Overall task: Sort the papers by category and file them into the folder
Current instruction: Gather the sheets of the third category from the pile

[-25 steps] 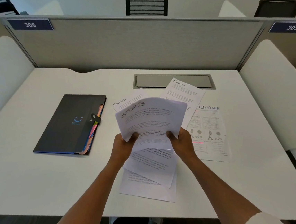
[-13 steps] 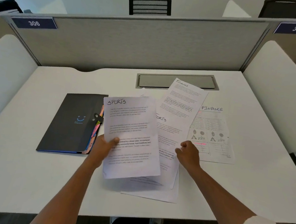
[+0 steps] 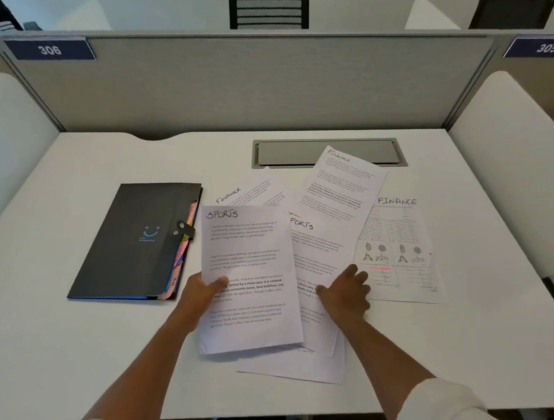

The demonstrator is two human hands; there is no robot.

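On the white cubicle desk [image 3: 53, 340], the white printed sheet headed SPORTS [image 3: 248, 281], pinched at its left edge by the left hand [image 3: 198, 292], lies lengthwise just right of the closed dark grey tabbed folder [image 3: 137, 240], while the flat-fingered right hand [image 3: 345, 294] presses a second SPORTS sheet [image 3: 315, 254].

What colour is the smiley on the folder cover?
Blue, on the dark grey folder; clearest in the head view.

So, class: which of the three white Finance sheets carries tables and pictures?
The rightmost white Finance sheet, with underlined capital heading; the other two hold only text.
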